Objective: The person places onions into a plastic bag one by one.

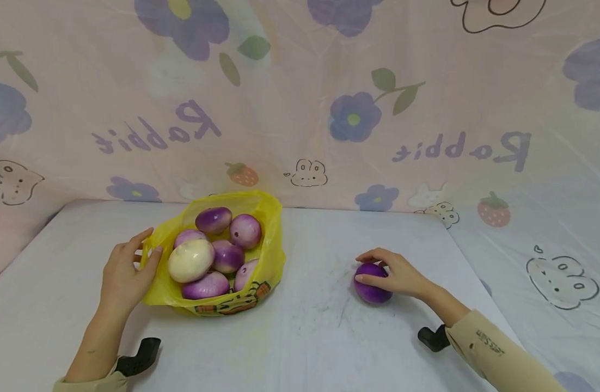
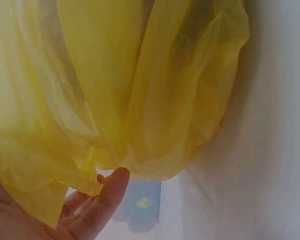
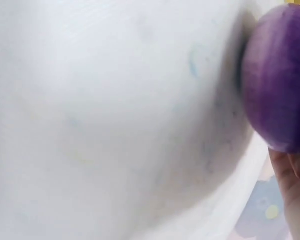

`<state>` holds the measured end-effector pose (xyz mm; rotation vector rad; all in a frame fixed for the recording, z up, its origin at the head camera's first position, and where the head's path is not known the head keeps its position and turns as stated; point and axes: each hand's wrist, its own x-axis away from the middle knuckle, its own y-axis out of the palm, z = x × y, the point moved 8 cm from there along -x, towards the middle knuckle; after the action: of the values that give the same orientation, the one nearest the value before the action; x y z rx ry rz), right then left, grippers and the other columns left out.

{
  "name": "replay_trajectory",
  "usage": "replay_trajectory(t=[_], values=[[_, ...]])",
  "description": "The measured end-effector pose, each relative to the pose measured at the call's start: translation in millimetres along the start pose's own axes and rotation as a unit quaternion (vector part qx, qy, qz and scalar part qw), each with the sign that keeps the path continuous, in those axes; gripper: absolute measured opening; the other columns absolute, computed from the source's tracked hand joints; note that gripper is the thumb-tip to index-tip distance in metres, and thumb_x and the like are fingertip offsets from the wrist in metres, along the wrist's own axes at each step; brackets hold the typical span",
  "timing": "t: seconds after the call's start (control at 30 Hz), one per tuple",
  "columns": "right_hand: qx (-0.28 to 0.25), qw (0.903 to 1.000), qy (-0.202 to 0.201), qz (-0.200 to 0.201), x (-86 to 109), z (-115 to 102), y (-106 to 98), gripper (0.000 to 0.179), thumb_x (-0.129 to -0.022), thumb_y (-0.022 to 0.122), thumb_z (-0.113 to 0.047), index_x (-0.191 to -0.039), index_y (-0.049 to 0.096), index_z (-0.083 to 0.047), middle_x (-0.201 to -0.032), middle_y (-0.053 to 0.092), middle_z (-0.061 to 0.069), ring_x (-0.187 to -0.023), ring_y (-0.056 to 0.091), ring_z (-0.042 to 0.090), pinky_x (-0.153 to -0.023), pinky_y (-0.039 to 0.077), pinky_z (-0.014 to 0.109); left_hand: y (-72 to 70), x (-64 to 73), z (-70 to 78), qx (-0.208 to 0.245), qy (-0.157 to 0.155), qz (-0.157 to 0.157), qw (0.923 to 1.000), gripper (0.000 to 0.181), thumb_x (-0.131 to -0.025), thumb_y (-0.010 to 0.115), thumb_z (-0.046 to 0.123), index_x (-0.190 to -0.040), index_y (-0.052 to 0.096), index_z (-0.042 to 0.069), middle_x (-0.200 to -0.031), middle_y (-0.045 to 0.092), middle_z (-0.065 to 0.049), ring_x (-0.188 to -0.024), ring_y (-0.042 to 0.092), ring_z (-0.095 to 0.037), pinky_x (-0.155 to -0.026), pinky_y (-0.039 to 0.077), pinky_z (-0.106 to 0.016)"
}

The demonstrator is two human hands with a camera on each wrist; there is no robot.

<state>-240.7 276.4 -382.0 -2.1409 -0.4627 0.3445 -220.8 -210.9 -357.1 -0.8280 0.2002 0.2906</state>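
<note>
On the left of the table, a yellow plastic bag [image 1: 275, 256] stands with its mouth spread wide. Inside it lie several purple onions [image 1: 228, 256] and one whitish onion [image 1: 192, 260] on top. My left hand [image 1: 128, 272] holds the bag's left rim between thumb and fingers; the left wrist view shows the bag's edge [image 2: 45, 200] hanging across that hand [image 2: 90, 215]. To the right, a deep purple onion [image 1: 371, 294] sits on the table, and my right hand [image 1: 395, 275] grips it from above with thumb and fingers. The right wrist view shows this onion [image 3: 280, 85] close up.
Both hands work over a white table [image 1: 310, 337] with faint dark smudges near the right onion. A printed cloth [image 1: 290, 81] with flowers and rabbits hangs behind it and down the right side. Black wrist mounts [image 1: 142, 356] sit below each forearm.
</note>
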Motion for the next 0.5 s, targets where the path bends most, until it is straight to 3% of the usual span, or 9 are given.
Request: replay_trajectory(t=[0.17,0.5], values=[[-0.013,0.9998,0.013,-0.006,3.7,5.2,4.7,0.045,-0.083,0.071,-0.034,-0.121,0.061,-0.013,-0.118,0.063,0.003,-0.101,0.058,0.02,-0.077,0.052,0.028,0.4,-0.3,-0.7,0.001,0.001,0.002,1.0,0.047,-0.096,0.053,0.019,-0.138,0.046,-0.001,-0.115,0.048,-0.031,-0.093,0.051,-0.043,-0.066,0.042,-0.043],[-0.026,0.9996,0.008,0.003,6.8,8.6,9.6,0.044,-0.082,0.072,-0.032,-0.121,0.061,-0.015,-0.121,0.062,0.003,-0.105,0.057,0.024,-0.078,0.05,0.034,1.3,-0.9,-2.1,-0.001,0.0,0.002,1.0,0.048,-0.096,0.053,0.019,-0.138,0.045,0.0,-0.115,0.048,-0.031,-0.093,0.051,-0.044,-0.067,0.043,-0.045]])
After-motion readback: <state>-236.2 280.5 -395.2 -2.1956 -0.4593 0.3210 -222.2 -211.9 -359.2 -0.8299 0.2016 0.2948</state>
